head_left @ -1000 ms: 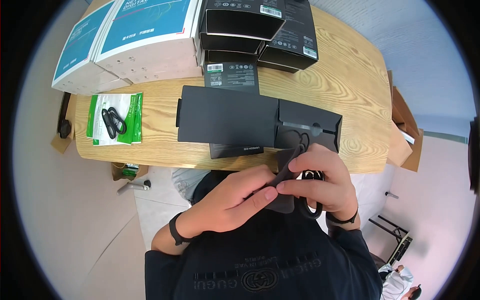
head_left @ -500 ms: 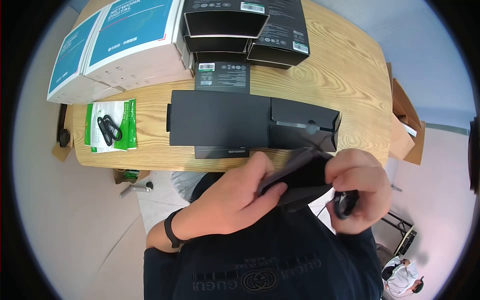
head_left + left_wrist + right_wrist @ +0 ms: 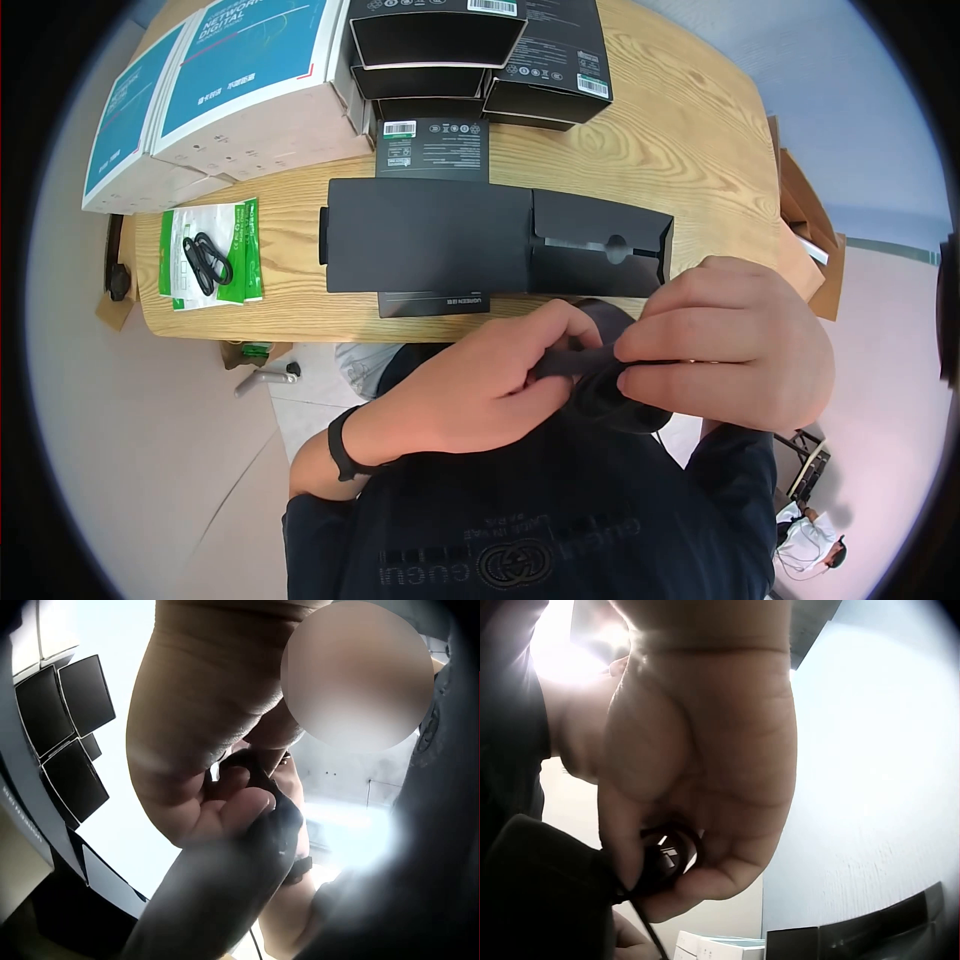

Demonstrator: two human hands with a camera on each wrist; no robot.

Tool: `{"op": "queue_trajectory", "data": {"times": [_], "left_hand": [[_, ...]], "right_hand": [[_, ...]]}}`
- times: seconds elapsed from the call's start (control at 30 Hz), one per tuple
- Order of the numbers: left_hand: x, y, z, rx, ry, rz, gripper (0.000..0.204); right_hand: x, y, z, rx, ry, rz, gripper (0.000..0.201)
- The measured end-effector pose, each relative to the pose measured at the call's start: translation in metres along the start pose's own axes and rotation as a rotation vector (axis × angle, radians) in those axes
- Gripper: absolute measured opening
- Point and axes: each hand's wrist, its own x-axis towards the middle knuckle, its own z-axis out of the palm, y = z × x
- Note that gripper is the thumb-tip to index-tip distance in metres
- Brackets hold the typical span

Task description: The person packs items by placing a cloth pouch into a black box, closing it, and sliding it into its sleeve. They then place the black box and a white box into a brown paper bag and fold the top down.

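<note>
A dark grey soft pouch (image 3: 606, 318) is held over my lap, just off the table's front edge. My left hand (image 3: 480, 390) pinches it between thumb and fingers; it hangs large in the left wrist view (image 3: 217, 900). At the pouch's mouth, my right hand (image 3: 735, 345) holds a coiled black cable (image 3: 656, 877) in its curled fingers. The coil overlaps the pouch in the head view, and a thin black cord (image 3: 646, 926) trails below the fingers. Beyond both hands lies a long black box (image 3: 430, 237) with a notched black section (image 3: 600, 250) at its right end.
Under the long box lies a printed black box (image 3: 435, 150). Stacked black boxes (image 3: 440, 40) and white-and-blue boxes (image 3: 255, 125) stand at the back. Green-and-white packets (image 3: 245, 250) with a coiled black cable (image 3: 207, 263) lie at left. Cardboard cartons (image 3: 800, 265) stand beyond the right edge.
My right hand has drawn away from the pouch's edge, stretching its mouth wide, then brought the coiled cable back left against it. My left hand has kept its grip on the pouch.
</note>
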Motion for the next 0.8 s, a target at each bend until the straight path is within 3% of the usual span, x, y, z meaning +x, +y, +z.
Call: {"op": "queue_trajectory", "data": {"times": [0.17, 0.37, 0.43, 0.67, 0.8], "left_hand": [[0.006, 0.001, -0.002, -0.018, 0.026, 0.027, 0.025], [0.008, 0.005, 0.000, 0.052, 0.073, 0.090, 0.023], [0.009, 0.007, -0.001, 0.100, 0.063, 0.096, 0.024], [0.010, 0.001, 0.000, 0.126, 0.090, 0.195, 0.026], [0.013, 0.002, 0.000, 0.150, 0.053, 0.161, 0.030]], "right_hand": [[-0.002, -0.008, 0.001, 0.007, 0.090, -0.038, 0.026], [-0.002, -0.032, 0.007, -0.074, 0.070, 0.082, 0.033], [-0.004, -0.030, 0.008, -0.171, -0.075, 0.175, 0.034], [-0.017, -0.025, 0.008, -0.129, -0.060, 0.273, 0.038], [-0.013, -0.030, -0.001, -0.154, -0.218, 0.326, 0.035]]}}
